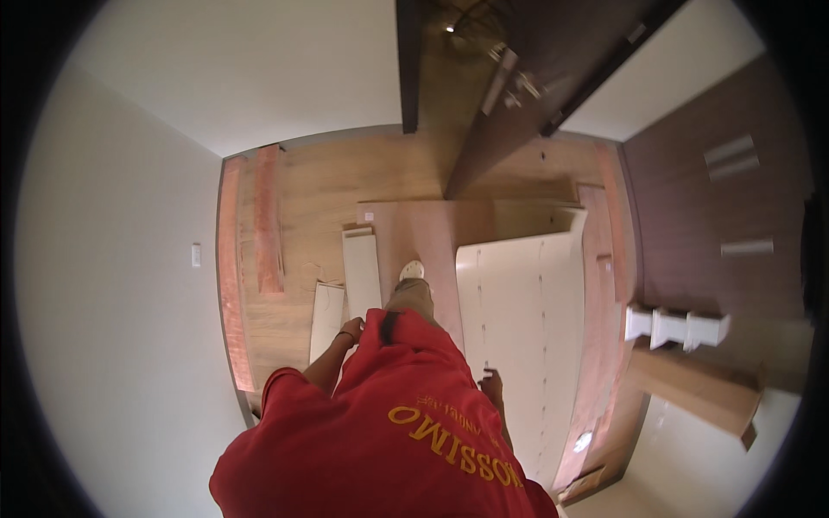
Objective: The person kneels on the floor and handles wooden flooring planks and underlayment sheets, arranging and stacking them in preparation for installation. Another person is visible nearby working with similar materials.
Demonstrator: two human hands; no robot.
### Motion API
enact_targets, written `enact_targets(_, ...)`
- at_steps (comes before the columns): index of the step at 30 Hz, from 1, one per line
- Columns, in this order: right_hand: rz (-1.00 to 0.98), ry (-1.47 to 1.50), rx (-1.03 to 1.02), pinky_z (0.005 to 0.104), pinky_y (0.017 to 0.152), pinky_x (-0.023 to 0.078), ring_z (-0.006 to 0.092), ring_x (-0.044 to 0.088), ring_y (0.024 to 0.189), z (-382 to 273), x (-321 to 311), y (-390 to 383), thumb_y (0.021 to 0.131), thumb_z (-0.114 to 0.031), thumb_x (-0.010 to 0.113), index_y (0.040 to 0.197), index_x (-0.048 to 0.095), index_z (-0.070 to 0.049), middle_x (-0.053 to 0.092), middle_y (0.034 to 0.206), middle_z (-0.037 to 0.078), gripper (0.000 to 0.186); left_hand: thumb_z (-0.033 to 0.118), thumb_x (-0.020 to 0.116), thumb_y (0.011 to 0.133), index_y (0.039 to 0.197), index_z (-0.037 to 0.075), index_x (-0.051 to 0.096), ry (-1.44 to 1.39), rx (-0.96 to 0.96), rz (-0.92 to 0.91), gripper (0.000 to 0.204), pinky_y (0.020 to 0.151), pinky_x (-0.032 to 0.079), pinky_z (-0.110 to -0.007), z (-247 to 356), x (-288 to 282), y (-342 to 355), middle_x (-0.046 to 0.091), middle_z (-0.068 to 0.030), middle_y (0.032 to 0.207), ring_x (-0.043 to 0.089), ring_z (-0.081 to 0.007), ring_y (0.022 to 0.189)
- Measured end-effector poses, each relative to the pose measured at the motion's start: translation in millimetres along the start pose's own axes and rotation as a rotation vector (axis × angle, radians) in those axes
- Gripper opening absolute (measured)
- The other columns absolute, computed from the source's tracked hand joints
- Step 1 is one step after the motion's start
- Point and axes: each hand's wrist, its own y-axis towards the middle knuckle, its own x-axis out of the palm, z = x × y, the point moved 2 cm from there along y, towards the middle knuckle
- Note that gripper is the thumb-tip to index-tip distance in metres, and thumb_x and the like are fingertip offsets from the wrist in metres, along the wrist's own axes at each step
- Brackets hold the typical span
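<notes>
Wood floor (345, 168); left hand (352, 328) by yellow-lettered shirt (363, 423).

One large off-white panel (511, 302) is being seen lying flat at the right, its face being marked by lengthwise rows of small dark spots, its near left part being hidden. One narrow off-white board (361, 269) is being seen lying lengthwise to the left, apart from the panel; a second narrow board (326, 311) is being seen just beside it, farther left and nearer.
</notes>
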Motion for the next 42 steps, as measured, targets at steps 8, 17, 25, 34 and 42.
enact_targets(8,-0.102,-0.002,-0.086,0.0391,0.066,0.055,0.0279,0.067,0.083,-109,-62,138,0.064,-0.002,0.069,0.116,0.055,-0.008,0.066,0.101,0.017,0.054,0.028,0.069,0.079,0.102,0.006,0.062,-0.448,-0.015,0.220,0.033,0.077,0.052,-0.036,63,-84,65,0.068,-0.0167,0.094,0.065,-0.0263,0.089)
enact_targets(17,-0.550,0.286,-0.712,0.0360,0.097,0.043,0.0222,0.053,0.114,-492,-160,128,0.093,-0.017,0.057,0.128,0.048,-0.006,0.054,0.123,0.009,0.039,0.029,0.065,0.078,0.102,0.007,0.062,-0.694,-0.139,0.338,0.033,0.076,0.053,-0.036,54,-71,61,0.069,-0.0150,0.088,0.067,-0.0256,0.084)
enact_targets(25,-1.780,0.294,-1.550,0.0351,0.095,0.042,0.0224,0.052,0.112,-637,-145,-127,0.095,-0.029,0.052,0.125,0.051,-0.005,0.056,0.117,0.009,0.039,0.029,0.058,0.083,0.098,0.003,0.063,-0.372,-0.219,0.179,0.030,0.071,0.052,-0.040,6,50,32,0.068,-0.0149,0.085,0.065,-0.0255,0.079)
enact_targets(34,-1.967,0.356,-1.600,0.0381,0.097,0.041,0.0247,0.051,0.113,-631,-165,-149,0.096,-0.033,0.049,0.129,0.046,-0.005,0.054,0.120,0.012,0.043,0.033,0.049,0.089,0.099,-0.002,0.064,-0.201,-0.136,0.689,0.040,0.070,0.050,-0.042,41,71,41,0.068,-0.0170,0.090,0.063,-0.0282,0.081)
enact_targets(42,-1.950,0.539,-1.287,0.0408,0.098,0.039,0.0267,0.051,0.114,-637,-177,-75,0.096,-0.035,0.048,0.132,0.041,-0.005,0.053,0.123,0.014,0.048,0.067,0.053,0.082,0.142,0.020,0.029,-1.292,0.373,0.445,0.079,0.095,0.039,-0.048,323,-311,130,0.045,-0.0138,0.133,0.049,-0.0267,0.119)
